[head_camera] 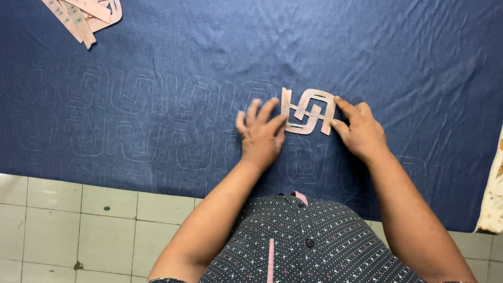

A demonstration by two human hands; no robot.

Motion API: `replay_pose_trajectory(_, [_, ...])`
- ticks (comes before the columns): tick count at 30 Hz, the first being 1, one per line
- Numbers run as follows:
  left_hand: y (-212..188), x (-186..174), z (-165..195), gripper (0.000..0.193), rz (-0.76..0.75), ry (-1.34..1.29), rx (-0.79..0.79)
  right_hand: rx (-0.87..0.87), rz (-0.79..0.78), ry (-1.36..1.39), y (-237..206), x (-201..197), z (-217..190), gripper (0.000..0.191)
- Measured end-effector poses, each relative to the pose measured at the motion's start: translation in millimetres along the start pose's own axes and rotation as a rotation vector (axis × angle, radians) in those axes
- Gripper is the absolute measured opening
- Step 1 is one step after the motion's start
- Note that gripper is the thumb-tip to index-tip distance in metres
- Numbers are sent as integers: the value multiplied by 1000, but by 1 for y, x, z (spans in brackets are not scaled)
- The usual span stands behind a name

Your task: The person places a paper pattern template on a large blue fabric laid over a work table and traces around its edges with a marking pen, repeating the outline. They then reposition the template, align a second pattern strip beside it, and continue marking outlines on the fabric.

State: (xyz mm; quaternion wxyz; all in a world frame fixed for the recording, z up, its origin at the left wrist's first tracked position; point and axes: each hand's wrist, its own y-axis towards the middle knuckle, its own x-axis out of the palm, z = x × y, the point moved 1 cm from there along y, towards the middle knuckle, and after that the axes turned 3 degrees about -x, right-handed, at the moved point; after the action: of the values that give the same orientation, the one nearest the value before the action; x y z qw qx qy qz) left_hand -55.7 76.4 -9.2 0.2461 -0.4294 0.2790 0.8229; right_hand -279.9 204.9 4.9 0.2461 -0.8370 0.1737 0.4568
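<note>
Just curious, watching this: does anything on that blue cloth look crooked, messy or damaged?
Nothing stands out. The cutout stencil lies flat on the navy cloth between the left hand and right hand; only soft wrinkles show. Spare stencils sit loosely heaped.

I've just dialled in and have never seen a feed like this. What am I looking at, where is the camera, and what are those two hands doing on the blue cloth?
There is no machine here: a person works with two bare hands. The single picture comes from a camera worn on the person's head, looking down, so the dotted dark shirt shows at the bottom.

A dark blue cloth is spread flat, with a tiled floor below its edge. Faint outlines of one repeated interlocking shape run in rows across the cloth.

The left hand lies flat with fingers spread, and the right hand presses with its fingertips. Between them they pin a pinkish cut-out template flat on the cloth; neither hand grips anything. More pinkish templates lie stacked at the top left.
</note>
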Motion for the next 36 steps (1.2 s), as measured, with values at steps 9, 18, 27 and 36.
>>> replay_pose_trajectory(9, [-5, 44, 32, 60, -415, 282, -21, -502, 340, 280, 14, -17, -55, 18])
replay_pose_trajectory(18, [-25, 111, 25, 45, -427, 143, -236, -593, -74, 193, 38, -5, -97, 20])
replay_pose_trajectory(27, [-12, 74, 29, 60, -265, 106, -188, -696, 150, 109, 63, -3, -96, 12])
replay_pose_trajectory(36, [4, 30, 30, 16, -275, 178, 143, -737, 313, 63, 78, 0, -90, 7])
